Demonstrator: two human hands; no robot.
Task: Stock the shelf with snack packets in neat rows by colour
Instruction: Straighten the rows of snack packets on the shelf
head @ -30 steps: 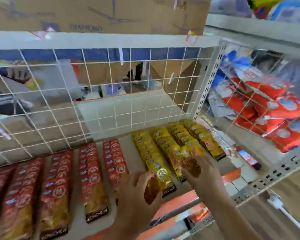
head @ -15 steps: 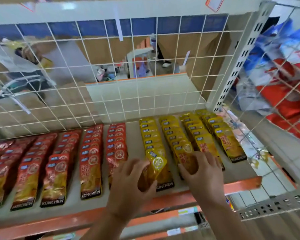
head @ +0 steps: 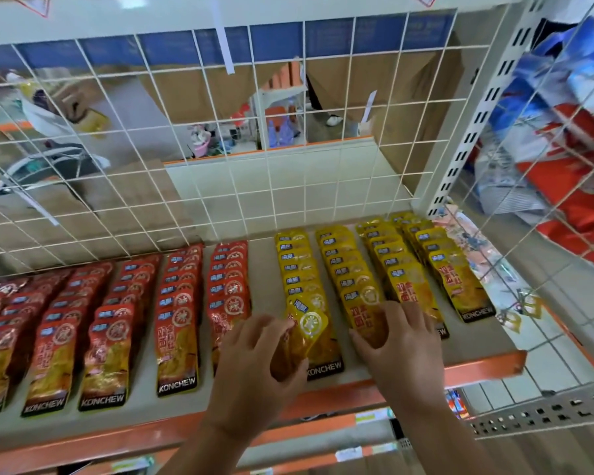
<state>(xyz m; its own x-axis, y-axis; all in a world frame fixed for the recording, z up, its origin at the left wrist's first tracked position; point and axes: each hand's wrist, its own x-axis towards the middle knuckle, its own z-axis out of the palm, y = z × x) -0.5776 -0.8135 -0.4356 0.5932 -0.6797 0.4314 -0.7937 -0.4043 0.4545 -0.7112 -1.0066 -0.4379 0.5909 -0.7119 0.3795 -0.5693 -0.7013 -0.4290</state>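
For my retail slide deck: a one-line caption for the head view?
Left hand grips a glossy yellow snack packet at its row's front; right hand rests on the neighbouring yellow row.

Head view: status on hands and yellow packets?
Left hand grips tilted yellow packet at row front. Right hand rests on next yellow row. Nothing in the way.

Left grip [head: 254, 365] and right grip [head: 403, 351]: two bare hands, five fingers each, nails too blurred to detail. Both forearms [head: 436, 440] are uncovered from wrist to lower frame edge, with nothing worn in view.
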